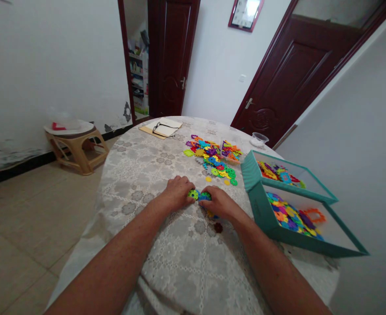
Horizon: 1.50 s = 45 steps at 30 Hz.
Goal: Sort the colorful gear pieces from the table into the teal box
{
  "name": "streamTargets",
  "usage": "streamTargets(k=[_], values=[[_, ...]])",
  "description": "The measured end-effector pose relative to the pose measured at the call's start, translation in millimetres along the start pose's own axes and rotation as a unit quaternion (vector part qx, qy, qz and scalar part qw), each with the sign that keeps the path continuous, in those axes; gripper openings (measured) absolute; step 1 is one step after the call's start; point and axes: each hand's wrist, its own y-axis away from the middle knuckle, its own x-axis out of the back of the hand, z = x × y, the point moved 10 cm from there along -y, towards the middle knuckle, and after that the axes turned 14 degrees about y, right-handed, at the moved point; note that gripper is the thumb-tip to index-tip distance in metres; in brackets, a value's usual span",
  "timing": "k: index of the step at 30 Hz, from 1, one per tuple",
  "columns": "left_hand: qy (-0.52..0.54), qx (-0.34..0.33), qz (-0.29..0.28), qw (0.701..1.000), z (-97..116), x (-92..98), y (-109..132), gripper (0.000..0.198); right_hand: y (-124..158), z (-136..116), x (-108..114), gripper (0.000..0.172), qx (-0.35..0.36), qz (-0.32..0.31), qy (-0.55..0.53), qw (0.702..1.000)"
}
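Between fingertips (206, 204), seemingly plastic notched discs (193, 194).

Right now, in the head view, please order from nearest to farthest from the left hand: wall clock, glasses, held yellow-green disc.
1. Yellow-green disc, in the left hand.
2. Glasses, toward the back left.
3. Wall clock, high on the far wall.

The held discs (193, 195) are lime green, darker green and blue. The pale tablecloth (143, 173) has a grey floral pattern; the box (261, 214) is teal, the doors (170, 48) reddish-brown.
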Motion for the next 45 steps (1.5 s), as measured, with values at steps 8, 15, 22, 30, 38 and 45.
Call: streamTargets(k=[8, 15, 22, 30, 38, 45], values=[[0.012, 0.021, -0.011, 1.000, -1, 0.8, -2, 0.036, 13, -4, 0, 0.025, 0.007, 0.006, -0.021, 1.000], [0.007, 0.028, -0.034, 0.999, -3, -6.2, -5, 0.043, 16, -1, -1, 0.034, -0.001, -0.012, -0.024, 1.000], [0.007, 0.022, -0.031, 0.999, -1, -5.4, -3, 0.030, 19, -2, 1, 0.019, 0.002, -0.001, 0.013, 1.000], [0.022, 0.029, -0.025, 0.999, 3, -5.1, -1, 0.035, 16, 15, 14, 0.027, -0.034, 0.068, -0.091, 0.993], [0.015, 0.044, -0.048, 0.998, -1, 5.2, 11, 0.027, 19, 0, 5, 0.051, 0.024, 0.032, -0.075, 0.996], [0.018, 0.047, -0.039, 0.998, -14, 16.8, 27, 0.021, 14, -21, -8, 0.032, 0.010, -0.005, 0.058, 0.998]])
